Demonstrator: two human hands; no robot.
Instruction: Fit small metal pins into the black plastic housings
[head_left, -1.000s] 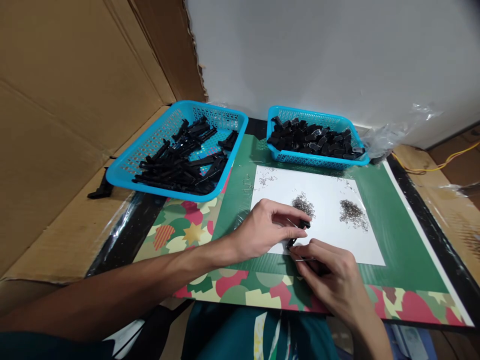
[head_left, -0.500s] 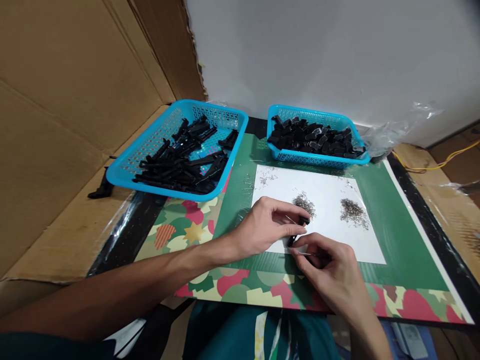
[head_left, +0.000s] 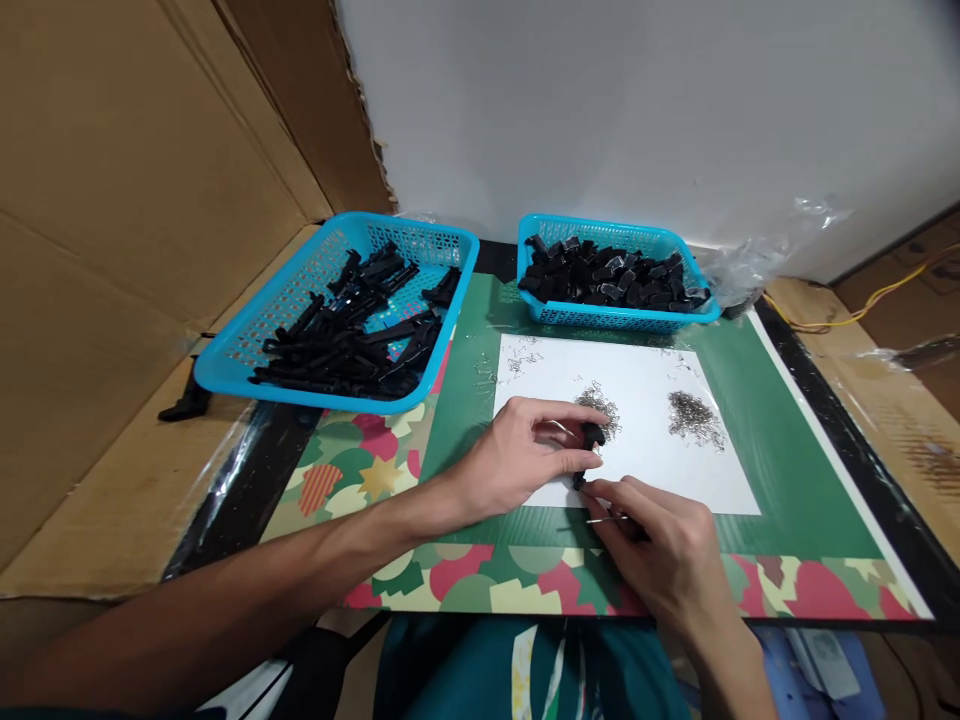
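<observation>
My left hand [head_left: 517, 455] is closed around a small black plastic part [head_left: 592, 436], thumb below and fingers above. A thin wire-like piece [head_left: 561, 427] shows between the palm and that part. Just to the right, my right hand [head_left: 660, 525] is closed, its fingertips at the lower end of the black part. A thin metal-tipped tool [head_left: 600, 520] with a dark body lies in its grip, mostly hidden by the fingers. Under the hands is a white sheet [head_left: 652, 480] with a pile of tiny metal springs or clips [head_left: 598, 402] just beyond.
A blue basket [head_left: 300, 398] of long black parts stands at left. Behind the sheet is another blue basket [head_left: 622, 316] of small black pieces. A second metal pile [head_left: 694, 420] lies on the right. Clear plastic [head_left: 772, 250] sits beside the rear basket; cardboard [head_left: 112, 250] walls the left.
The black part has turned slightly in my left hand and shows more of its top. My right fingertips stay at its lower end. The camera view has shifted a little.
</observation>
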